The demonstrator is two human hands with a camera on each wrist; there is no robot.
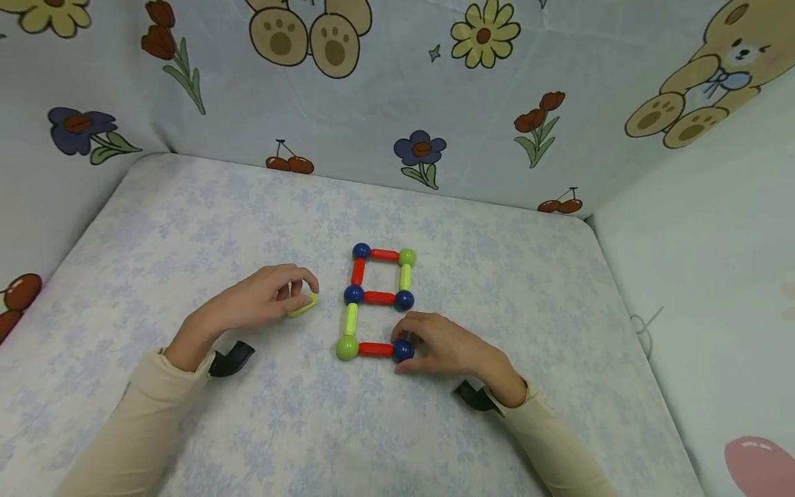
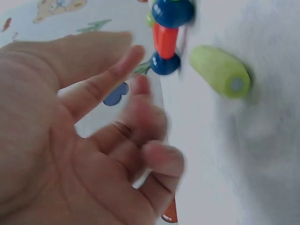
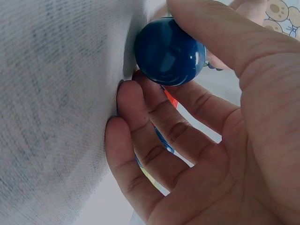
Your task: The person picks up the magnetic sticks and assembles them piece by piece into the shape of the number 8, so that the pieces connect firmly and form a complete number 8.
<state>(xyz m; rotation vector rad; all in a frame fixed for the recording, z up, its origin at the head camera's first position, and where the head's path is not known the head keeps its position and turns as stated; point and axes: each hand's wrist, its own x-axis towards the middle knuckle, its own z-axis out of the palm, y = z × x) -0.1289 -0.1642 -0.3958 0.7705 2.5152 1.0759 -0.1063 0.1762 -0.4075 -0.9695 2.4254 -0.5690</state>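
Note:
A flat ladder-like figure of short rods and balls lies on the table. Its lower right corner is a blue ball (image 1: pixel 402 350), joined to a red rod (image 1: pixel 376 350). My right hand (image 1: pixel 444 345) holds that ball between thumb and fingers; the right wrist view shows the glossy blue ball (image 3: pixel 169 52) up close, fingertips against the cloth. Left of the figure, a loose yellow-green rod (image 1: pixel 302 308) lies beneath my left hand (image 1: pixel 267 297). In the left wrist view, this rod (image 2: pixel 218 70) with its grey end disc sits apart from the loosely bent fingers.
The figure also has a green ball (image 1: pixel 347 348) at lower left, a green ball (image 1: pixel 406 257) at upper right and several blue balls. Pale floral cloth covers the table (image 1: pixel 528 276). A printed curtain (image 1: pixel 373 110) rises behind it. Black straps show at both wrists.

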